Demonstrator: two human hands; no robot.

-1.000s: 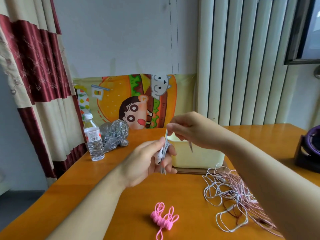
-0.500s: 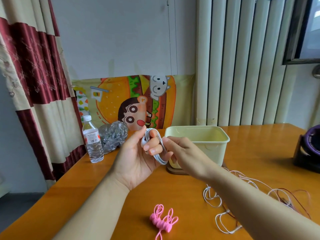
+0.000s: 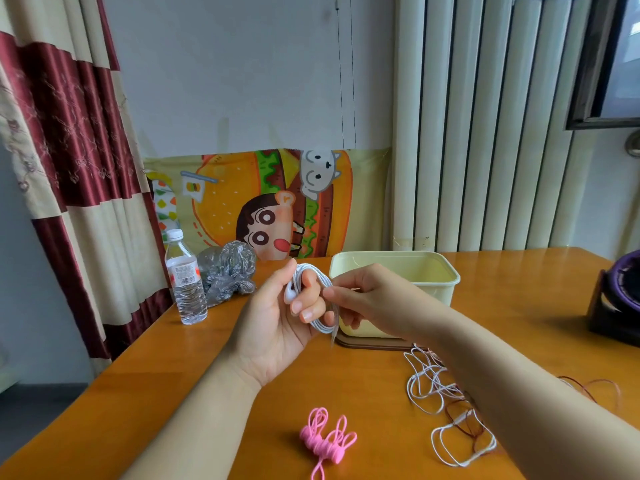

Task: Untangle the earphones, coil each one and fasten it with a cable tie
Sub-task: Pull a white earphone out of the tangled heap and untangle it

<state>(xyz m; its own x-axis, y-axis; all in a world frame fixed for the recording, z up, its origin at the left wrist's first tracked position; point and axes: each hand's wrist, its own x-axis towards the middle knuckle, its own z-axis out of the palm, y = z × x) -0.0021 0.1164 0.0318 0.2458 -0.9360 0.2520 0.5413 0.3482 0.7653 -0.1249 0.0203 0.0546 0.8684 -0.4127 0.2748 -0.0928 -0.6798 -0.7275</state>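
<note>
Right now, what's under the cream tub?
A flat dark-brown slab pokes out beneath the near edge of the cream tub, lying on the table. How far back it extends is hidden by the tub, and the right hand covers the tub's left front corner.

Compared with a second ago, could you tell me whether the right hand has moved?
Yes: against the cream box, the right hand has dropped from above its rim to mostly in front of its left wall.
</note>
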